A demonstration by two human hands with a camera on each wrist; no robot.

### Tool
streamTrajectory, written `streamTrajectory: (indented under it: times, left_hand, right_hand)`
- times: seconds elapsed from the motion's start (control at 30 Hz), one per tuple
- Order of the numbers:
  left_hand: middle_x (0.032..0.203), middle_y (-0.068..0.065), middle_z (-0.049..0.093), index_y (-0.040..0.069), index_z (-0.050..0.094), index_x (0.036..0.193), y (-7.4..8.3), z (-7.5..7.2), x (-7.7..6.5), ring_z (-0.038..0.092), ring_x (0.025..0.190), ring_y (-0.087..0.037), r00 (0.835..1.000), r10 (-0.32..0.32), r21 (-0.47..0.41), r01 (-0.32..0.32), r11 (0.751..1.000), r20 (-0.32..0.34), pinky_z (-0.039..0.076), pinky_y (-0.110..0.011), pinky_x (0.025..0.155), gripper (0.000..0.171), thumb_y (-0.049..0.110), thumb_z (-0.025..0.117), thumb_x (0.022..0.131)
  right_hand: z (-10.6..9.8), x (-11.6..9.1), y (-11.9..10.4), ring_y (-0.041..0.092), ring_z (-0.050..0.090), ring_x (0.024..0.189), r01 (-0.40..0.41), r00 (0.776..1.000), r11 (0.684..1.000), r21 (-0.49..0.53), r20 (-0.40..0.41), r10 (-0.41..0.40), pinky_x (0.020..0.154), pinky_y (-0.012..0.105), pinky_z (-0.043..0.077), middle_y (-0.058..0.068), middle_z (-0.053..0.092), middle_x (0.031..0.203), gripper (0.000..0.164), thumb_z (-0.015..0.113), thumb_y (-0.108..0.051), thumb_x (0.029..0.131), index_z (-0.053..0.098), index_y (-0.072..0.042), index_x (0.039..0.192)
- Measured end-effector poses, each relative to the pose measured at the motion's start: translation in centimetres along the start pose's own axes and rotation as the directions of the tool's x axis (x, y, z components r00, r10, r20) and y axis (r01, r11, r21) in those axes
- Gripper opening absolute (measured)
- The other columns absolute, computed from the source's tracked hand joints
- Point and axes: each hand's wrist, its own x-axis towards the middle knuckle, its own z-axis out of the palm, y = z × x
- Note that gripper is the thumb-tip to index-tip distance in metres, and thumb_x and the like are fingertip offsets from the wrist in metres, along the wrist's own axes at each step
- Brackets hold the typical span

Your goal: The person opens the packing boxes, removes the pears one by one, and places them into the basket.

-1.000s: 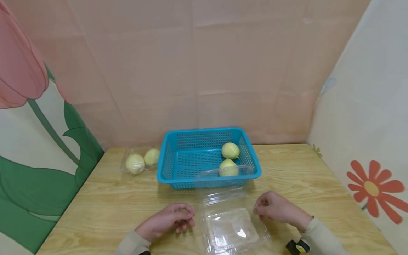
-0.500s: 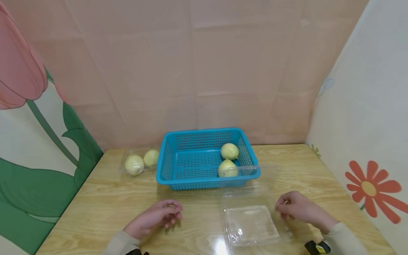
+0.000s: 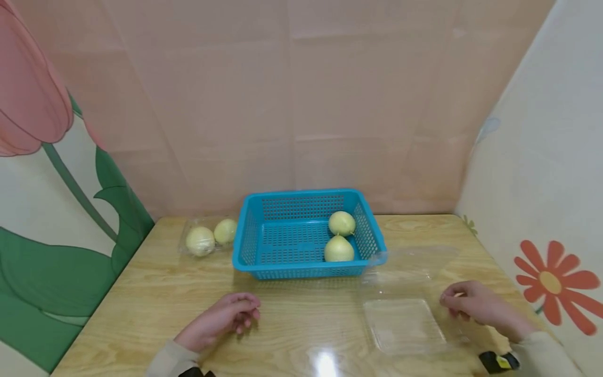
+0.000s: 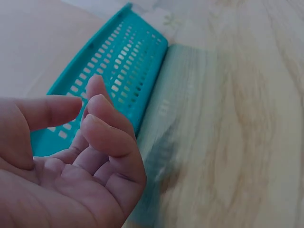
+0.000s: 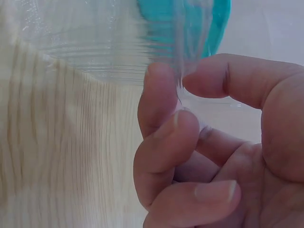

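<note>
A clear plastic clamshell box (image 3: 405,324) lies spread out toward the right of the table, its lid folded back beside the basket's near right corner. My right hand (image 3: 480,306) pinches the box's right edge between thumb and index finger; in the right wrist view the thin plastic edge (image 5: 179,52) sits between those fingertips. Over the table on the left, my left hand (image 3: 223,319) hangs with loosely curled fingers and holds nothing. The left wrist view shows the same hand (image 4: 85,161) in front of the blue basket's side.
The blue plastic basket (image 3: 294,269) stands at the back middle, with two pale yellow-green round fruits (image 3: 339,248) at its right end. Left of it, a second clear box (image 3: 183,246) contains two similar fruits (image 3: 200,241). A wall rises behind the wooden table (image 3: 282,335).
The right hand has moved right, drawing the clear box along from the middle of the table. My left hand has shifted a little left, away from the box.
</note>
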Motion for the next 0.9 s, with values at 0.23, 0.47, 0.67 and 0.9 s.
streamTrajectory:
  times: [0.23, 0.47, 0.67, 0.9]
  left_hand:
    - [0.093, -0.003, 0.065, -0.008, 0.056, 0.118, 1.1, -1.8, -0.3, 0.054, 0.071, -0.008, 0.999, 0.006, 0.014, -0.005, 1.0, -0.044, 0.045, -0.019, 0.058, 0.033, 0.021, 0.047, 0.105]
    - [0.092, 0.0, 0.064, -0.002, 0.057, 0.117, 1.7, -4.4, -0.8, 0.054, 0.072, -0.008, 0.99, 0.012, -0.009, -0.014, 1.0, -0.141, 0.046, -0.02, 0.06, 0.028, 0.022, 0.046, 0.106]
    - [0.088, 0.002, 0.065, 0.003, 0.059, 0.111, 1.7, -6.4, -1.0, 0.054, 0.071, -0.007, 0.965, 0.029, -0.039, -0.04, 0.998, -0.259, 0.045, -0.021, 0.06, 0.024, 0.02, 0.043, 0.106]
    - [0.098, 0.0, 0.065, -0.004, 0.044, 0.132, 1.5, -9.0, -0.9, 0.056, 0.077, -0.01, 0.901, -0.045, -0.15, -0.022, 0.988, -0.431, 0.046, -0.024, 0.066, 0.038, 0.024, 0.038, 0.107]
  right_hand:
    - [-2.0, -0.3, 2.4, 0.011, 0.049, 0.056, -0.03, 0.999, 0.999, -0.032, -0.041, 0.029, 0.046, 0.025, 0.04, 0.003, 0.06, 0.072, 0.031, 0.055, -0.03, 0.102, 0.068, -0.002, 0.1]
    - [-3.7, -0.7, 3.8, 0.013, 0.051, 0.061, -0.085, 0.99, 0.995, -0.052, -0.115, 0.079, 0.048, 0.027, 0.041, 0.003, 0.061, 0.074, 0.033, 0.054, -0.031, 0.102, 0.069, -0.002, 0.098]
    - [-4.8, -0.3, 4.4, 0.015, 0.051, 0.059, -0.1, 0.987, 0.993, -0.064, -0.131, 0.091, 0.049, 0.029, 0.043, 0.003, 0.06, 0.072, 0.035, 0.053, -0.033, 0.103, 0.068, -0.002, 0.099]
    - [-5.3, 1.2, 3.9, 0.014, 0.046, 0.054, -0.066, 0.988, 0.996, -0.057, -0.141, 0.057, 0.049, 0.033, 0.044, 0.004, 0.055, 0.067, 0.039, 0.052, -0.034, 0.104, 0.066, 0.001, 0.109]
